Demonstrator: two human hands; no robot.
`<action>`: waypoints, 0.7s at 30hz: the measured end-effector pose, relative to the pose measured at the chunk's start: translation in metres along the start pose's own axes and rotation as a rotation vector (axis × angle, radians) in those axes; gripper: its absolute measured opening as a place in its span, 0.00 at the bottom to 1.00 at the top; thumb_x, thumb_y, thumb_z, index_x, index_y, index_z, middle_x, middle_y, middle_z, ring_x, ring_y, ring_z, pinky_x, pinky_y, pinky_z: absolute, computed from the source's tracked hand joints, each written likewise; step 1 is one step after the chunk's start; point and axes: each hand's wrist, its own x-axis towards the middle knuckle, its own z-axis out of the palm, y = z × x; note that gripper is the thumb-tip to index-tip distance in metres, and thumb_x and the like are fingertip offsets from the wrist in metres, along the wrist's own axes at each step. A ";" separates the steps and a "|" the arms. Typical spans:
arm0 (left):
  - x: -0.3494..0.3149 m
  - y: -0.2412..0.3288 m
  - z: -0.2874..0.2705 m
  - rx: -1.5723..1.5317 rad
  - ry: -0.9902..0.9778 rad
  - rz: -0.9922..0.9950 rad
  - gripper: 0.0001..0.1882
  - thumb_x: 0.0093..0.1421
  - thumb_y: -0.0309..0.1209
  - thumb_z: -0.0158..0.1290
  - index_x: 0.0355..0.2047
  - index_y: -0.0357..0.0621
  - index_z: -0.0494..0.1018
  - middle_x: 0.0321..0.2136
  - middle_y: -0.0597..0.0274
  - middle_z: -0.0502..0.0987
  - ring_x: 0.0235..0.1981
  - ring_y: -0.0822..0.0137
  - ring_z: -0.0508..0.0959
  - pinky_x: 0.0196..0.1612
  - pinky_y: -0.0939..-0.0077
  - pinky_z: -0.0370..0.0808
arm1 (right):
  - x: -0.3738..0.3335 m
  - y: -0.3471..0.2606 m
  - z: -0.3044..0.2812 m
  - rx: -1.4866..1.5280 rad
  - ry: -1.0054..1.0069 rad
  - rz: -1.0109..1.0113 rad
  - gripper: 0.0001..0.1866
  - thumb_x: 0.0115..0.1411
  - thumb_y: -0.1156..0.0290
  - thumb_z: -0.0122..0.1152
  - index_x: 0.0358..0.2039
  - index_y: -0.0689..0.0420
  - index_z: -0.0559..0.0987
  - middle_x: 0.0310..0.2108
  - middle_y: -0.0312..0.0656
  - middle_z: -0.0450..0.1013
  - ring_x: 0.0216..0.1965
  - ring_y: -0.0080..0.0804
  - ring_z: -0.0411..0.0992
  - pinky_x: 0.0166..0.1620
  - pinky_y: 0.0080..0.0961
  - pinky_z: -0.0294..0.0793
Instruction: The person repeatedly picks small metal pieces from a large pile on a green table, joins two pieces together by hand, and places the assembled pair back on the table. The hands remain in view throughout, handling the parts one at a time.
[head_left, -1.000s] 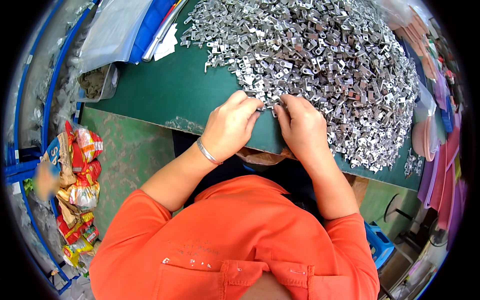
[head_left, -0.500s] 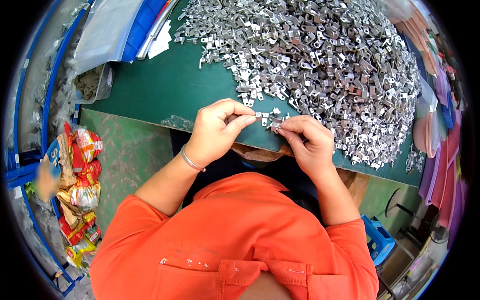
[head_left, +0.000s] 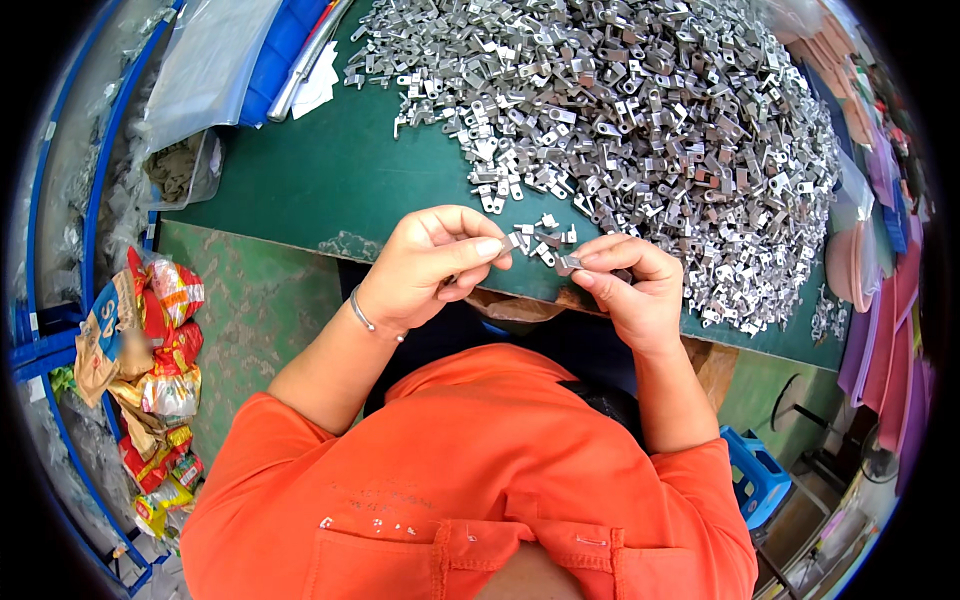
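My left hand is closed in a pinch on a small metal bracket that sticks out past its thumb and forefinger. Opposite it, my right hand pinches a second metal bracket between thumb and fingertips. Both hands hover at the near edge of the green table. Between them, several loose brackets lie on the tabletop. Just beyond spreads a large heap of similar silvery brackets, many with a round hole.
At the far left of the table are a blue bin under clear plastic and a clear tub. Blue-framed racking and crumpled packets stand left. A blue stool is at lower right, coloured foam sheets above it.
My hands have drawn slightly apart, the left toward the left and the right toward the right and down. Each keeps its pinch, and the right bracket now shows more clearly.
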 end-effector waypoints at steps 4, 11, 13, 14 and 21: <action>0.001 -0.001 -0.003 -0.143 -0.086 0.009 0.04 0.59 0.25 0.49 0.31 0.36 0.71 0.33 0.47 0.76 0.16 0.77 0.66 0.14 0.89 0.59 | 0.000 0.002 0.000 -0.014 -0.007 -0.014 0.06 0.53 0.86 0.64 0.29 0.63 0.79 0.34 0.47 0.78 0.36 0.29 0.77 0.39 0.22 0.77; 0.003 0.003 0.002 -0.176 0.015 0.084 0.03 0.58 0.26 0.46 0.32 0.40 0.67 0.25 0.54 0.71 0.13 0.76 0.62 0.13 0.88 0.58 | -0.001 0.004 0.000 -0.015 0.070 0.071 0.05 0.54 0.83 0.62 0.29 0.62 0.75 0.31 0.49 0.76 0.19 0.18 0.65 0.19 0.13 0.62; 0.003 0.006 0.001 -0.135 -0.007 0.090 0.02 0.58 0.24 0.47 0.32 0.40 0.67 0.24 0.57 0.70 0.14 0.77 0.63 0.13 0.88 0.57 | 0.000 0.003 -0.004 0.187 0.002 0.108 0.03 0.57 0.80 0.60 0.30 0.62 0.74 0.28 0.46 0.75 0.18 0.19 0.65 0.19 0.14 0.62; 0.003 0.007 0.000 -0.114 -0.019 0.094 0.02 0.58 0.23 0.47 0.32 0.40 0.68 0.23 0.58 0.70 0.15 0.77 0.63 0.13 0.88 0.56 | 0.002 0.002 -0.008 0.400 -0.063 0.135 0.03 0.58 0.78 0.58 0.30 0.61 0.73 0.27 0.45 0.74 0.18 0.20 0.65 0.20 0.14 0.62; 0.015 -0.003 0.014 1.190 0.191 0.487 0.10 0.53 0.27 0.61 0.36 0.39 0.78 0.22 0.64 0.70 0.21 0.73 0.70 0.26 0.78 0.69 | 0.018 -0.006 0.009 -0.574 0.063 -0.058 0.05 0.57 0.76 0.63 0.34 0.61 0.80 0.27 0.39 0.76 0.22 0.26 0.72 0.25 0.23 0.70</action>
